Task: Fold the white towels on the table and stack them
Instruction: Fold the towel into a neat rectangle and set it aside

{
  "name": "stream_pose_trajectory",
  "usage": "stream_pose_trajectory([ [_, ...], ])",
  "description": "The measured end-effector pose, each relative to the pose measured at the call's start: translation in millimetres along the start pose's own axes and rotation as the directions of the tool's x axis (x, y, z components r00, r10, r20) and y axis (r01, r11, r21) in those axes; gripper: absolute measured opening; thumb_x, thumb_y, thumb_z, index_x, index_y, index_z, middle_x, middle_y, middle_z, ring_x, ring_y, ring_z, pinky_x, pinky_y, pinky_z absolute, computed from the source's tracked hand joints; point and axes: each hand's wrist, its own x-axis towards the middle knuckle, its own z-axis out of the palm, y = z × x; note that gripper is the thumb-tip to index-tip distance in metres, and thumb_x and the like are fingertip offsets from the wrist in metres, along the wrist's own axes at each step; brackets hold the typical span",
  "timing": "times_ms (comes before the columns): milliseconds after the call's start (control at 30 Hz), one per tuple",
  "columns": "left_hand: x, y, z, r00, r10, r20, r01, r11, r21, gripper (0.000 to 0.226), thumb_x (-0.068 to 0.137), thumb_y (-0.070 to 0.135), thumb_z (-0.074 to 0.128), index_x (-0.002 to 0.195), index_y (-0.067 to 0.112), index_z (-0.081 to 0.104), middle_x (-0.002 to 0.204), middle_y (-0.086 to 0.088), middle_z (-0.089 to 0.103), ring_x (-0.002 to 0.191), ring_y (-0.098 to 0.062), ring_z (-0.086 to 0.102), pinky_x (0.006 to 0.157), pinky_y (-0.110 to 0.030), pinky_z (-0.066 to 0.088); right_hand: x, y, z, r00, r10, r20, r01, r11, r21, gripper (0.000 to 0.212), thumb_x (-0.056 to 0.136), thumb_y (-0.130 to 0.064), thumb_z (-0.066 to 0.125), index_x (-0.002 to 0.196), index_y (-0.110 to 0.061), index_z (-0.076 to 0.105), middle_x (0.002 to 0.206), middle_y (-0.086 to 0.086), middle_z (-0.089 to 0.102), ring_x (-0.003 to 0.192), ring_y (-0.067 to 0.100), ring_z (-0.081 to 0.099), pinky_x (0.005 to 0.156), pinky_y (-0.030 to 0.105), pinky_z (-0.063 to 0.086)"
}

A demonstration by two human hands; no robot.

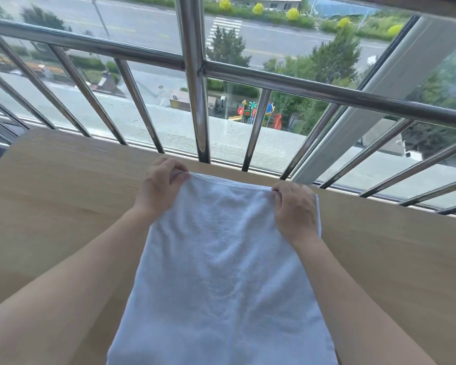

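Hands, head view: my left hand (161, 185) pinches the far left corner of the white towel (221, 272), thumb against curled fingers; my right hand (295, 209) grips the far right corner the same way, knuckles up. Both hands sit at the towel's far edge, the left a little farther out than the right, so that edge slants slightly.

The towel lies flat on the table (63, 180), straight ahead and between my forearms. Its long axis runs near to far, from the gripped edge back toward me and out of the bottom of the view, so I cannot see its near end. More than one layer seems to show at the far edge. I judge the coming fold turns on this axis: the far edge would travel toward me, and both hands are equally placed to carry it.

The surface is pale wood-grain board. No other towel or stack is in view. Just beyond the far edge stands a steel railing (195, 75), with a street and trees below.
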Motion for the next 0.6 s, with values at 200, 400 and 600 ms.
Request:
stream_pose_trajectory([
  [200, 12.1, -6.0, 4.9, 0.995, -0.099, 0.013, 0.1, 0.991, -0.093, 0.018, 0.091, 0.025, 0.069, 0.083, 0.039, 0.061, 0.075, 0.022, 0.061, 0.072, 0.005, 0.055, 0.064, -0.013, 0.04, 7.0, 12.4, 6.9, 0.983, -0.056, -0.173, 0.029, 0.988, -0.154, 0.007, 0.092, -0.007, 0.06, 0.088, -0.011, 0.063, 0.077, 0.006, 0.064, 0.071, 0.032, 0.056, 0.079, 0.039, 0.04],
  [400, 16.4, -2.8, 21.0, 0.984, -0.179, 0.016, 0.178, 0.983, 0.053, 0.008, 0.095, 0.033, 0.065, 0.094, 0.025, 0.063, 0.094, 0.01, 0.062, 0.095, -0.019, 0.058, 0.071, -0.03, 0.041, 9.6, 4.8, 16.4, 0.995, 0.097, -0.017, -0.099, 0.967, -0.234, 0.015, 0.085, 0.004, 0.063, 0.09, -0.009, 0.067, 0.083, 0.011, 0.066, 0.072, 0.036, 0.059, 0.073, 0.039, 0.04],
  [600, -74.2, 30.1, 19.5, 0.995, 0.049, -0.085, -0.027, 0.97, 0.24, 0.035, 0.102, 0.024, 0.045, 0.133, 0.014, 0.059, 0.147, -0.004, 0.052, 0.139, -0.023, 0.044, 0.109, -0.041, 0.033, -43.5, -49.7, 4.3, 0.987, 0.158, -0.035, -0.159, 0.987, -0.023, 0.04, 0.095, -0.002, 0.046, 0.133, -0.005, 0.057, 0.137, 0.015, 0.056, 0.136, 0.036, 0.044, 0.118, 0.053, 0.026],
])
